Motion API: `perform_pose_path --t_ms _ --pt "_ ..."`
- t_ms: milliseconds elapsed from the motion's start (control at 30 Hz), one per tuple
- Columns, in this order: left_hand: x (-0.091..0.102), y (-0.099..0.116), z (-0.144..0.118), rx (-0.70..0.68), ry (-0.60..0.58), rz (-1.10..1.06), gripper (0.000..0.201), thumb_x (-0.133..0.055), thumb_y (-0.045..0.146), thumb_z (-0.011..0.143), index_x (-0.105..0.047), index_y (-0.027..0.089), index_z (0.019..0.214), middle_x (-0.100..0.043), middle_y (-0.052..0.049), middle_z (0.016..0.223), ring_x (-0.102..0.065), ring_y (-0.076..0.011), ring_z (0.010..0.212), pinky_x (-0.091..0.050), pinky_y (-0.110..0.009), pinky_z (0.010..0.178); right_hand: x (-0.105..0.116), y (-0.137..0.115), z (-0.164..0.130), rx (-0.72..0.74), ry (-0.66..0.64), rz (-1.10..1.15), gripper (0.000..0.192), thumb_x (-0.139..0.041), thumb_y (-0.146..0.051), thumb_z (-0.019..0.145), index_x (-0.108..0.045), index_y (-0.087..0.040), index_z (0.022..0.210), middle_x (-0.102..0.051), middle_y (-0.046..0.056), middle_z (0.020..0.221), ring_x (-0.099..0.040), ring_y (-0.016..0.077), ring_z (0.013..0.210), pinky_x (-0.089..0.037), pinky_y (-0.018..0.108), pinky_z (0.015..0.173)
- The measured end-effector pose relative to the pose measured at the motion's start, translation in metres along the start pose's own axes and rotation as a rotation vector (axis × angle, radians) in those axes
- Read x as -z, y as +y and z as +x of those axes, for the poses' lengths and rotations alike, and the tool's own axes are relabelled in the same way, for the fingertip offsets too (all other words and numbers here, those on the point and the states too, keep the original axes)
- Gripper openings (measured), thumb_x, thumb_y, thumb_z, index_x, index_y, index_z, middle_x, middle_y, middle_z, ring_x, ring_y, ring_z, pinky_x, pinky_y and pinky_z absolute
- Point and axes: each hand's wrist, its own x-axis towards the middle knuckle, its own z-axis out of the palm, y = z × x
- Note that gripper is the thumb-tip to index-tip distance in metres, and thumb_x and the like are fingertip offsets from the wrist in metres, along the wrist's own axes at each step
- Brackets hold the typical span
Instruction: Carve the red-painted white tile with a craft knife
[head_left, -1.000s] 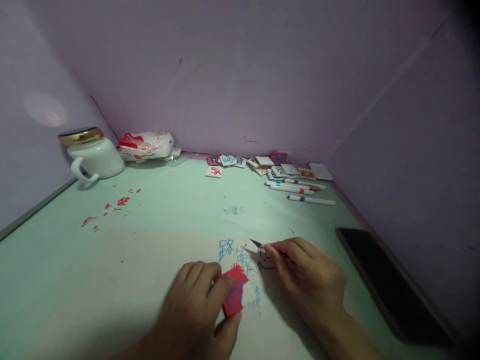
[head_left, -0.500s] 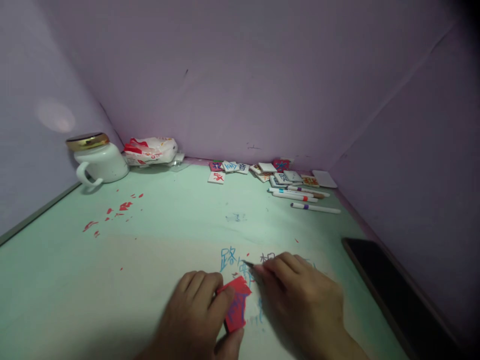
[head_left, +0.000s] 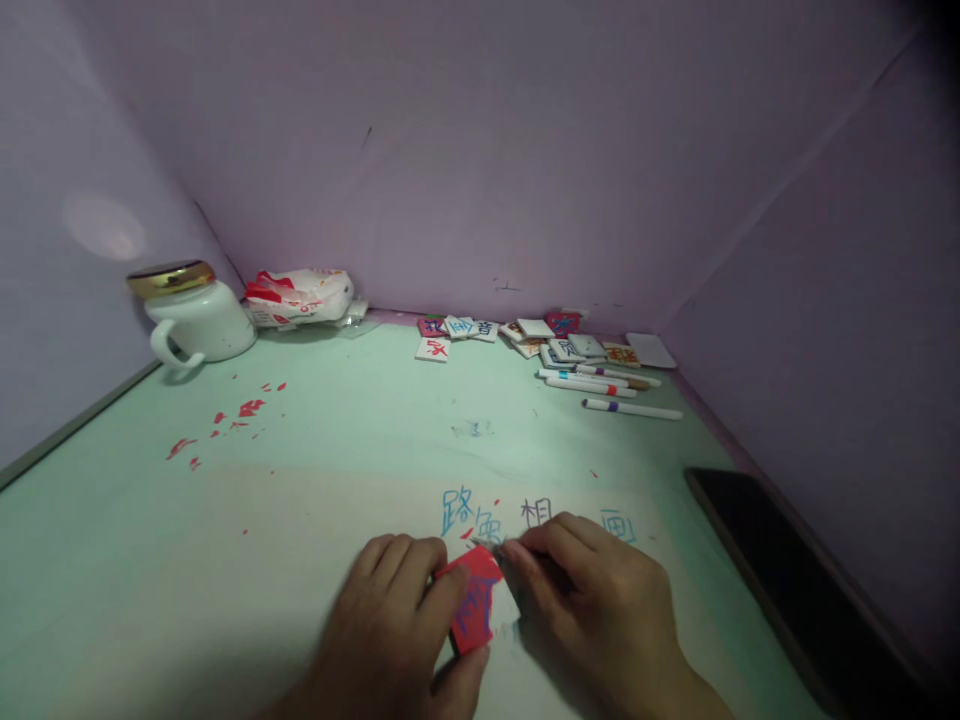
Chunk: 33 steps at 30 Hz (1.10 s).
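My left hand [head_left: 390, 620] grips a small red carving block [head_left: 474, 605] between thumb and fingers. Blue-purple marks cover part of the block's top, and its upper edge is uneven. In a pinch, my right hand [head_left: 600, 595] holds a thin carving knife [head_left: 487, 546], its grey pointed blade lying at the block's far edge. The handle is mostly hidden by the fingers. Small red shavings [head_left: 467, 534] lie just beyond the blade. Under both hands is a pale sheet [head_left: 315, 560] with handwritten blue and purple characters [head_left: 457, 510].
Back left stand a white mug [head_left: 206, 325] with a gold lid and a white-and-red packet [head_left: 300, 298]. Several character tiles [head_left: 433, 348] line the back wall. Marker pens [head_left: 631, 409] lie in front of them. A dark phone [head_left: 795, 580] rests at right; red scraps [head_left: 251, 408] lie left.
My right hand has drawn the knife tip back from the written characters to the block's far edge. The left hand keeps its hold on the block, and the view has shifted slightly.
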Motion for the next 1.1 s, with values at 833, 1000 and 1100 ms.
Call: perform_pose_path --t_ms 833,1000,1100 --pt "0.005 0.009 0.003 0.069 -0.014 -0.101 0.02 -0.061 0.012 0.072 -0.062 0.014 0.092 -0.058 -0.01 0.083 -0.052 -0.0249 0.075 -0.052 -0.043 0.062 0.001 0.006 0.006 0.195 -0.015 -0.053 0.03 -0.055 -0.026 0.089 -0.062 -0.019 0.061 -0.05 -0.002 0.055 -0.044 0.0103 0.049 -0.022 0.028 0.048" --pt "0.006 0.009 0.002 0.073 -0.006 -0.102 0.02 -0.062 0.01 0.071 -0.062 0.014 0.091 -0.058 -0.01 0.083 -0.053 -0.0245 0.075 -0.053 -0.043 0.062 0.004 0.008 0.009 0.197 -0.054 -0.037 0.031 -0.055 -0.027 0.088 -0.058 -0.019 0.057 -0.048 -0.003 0.054 -0.041 0.009 0.047 -0.021 0.027 0.047" --pt "0.007 0.009 0.003 0.074 -0.008 -0.102 0.02 -0.062 0.011 0.071 -0.062 0.015 0.09 -0.058 -0.009 0.083 -0.053 -0.0243 0.074 -0.053 -0.043 0.062 0.006 0.007 0.01 0.203 -0.064 -0.039 0.032 -0.056 -0.027 0.087 -0.056 -0.019 0.057 -0.048 -0.003 0.054 -0.04 0.0088 0.047 -0.021 0.027 0.047"
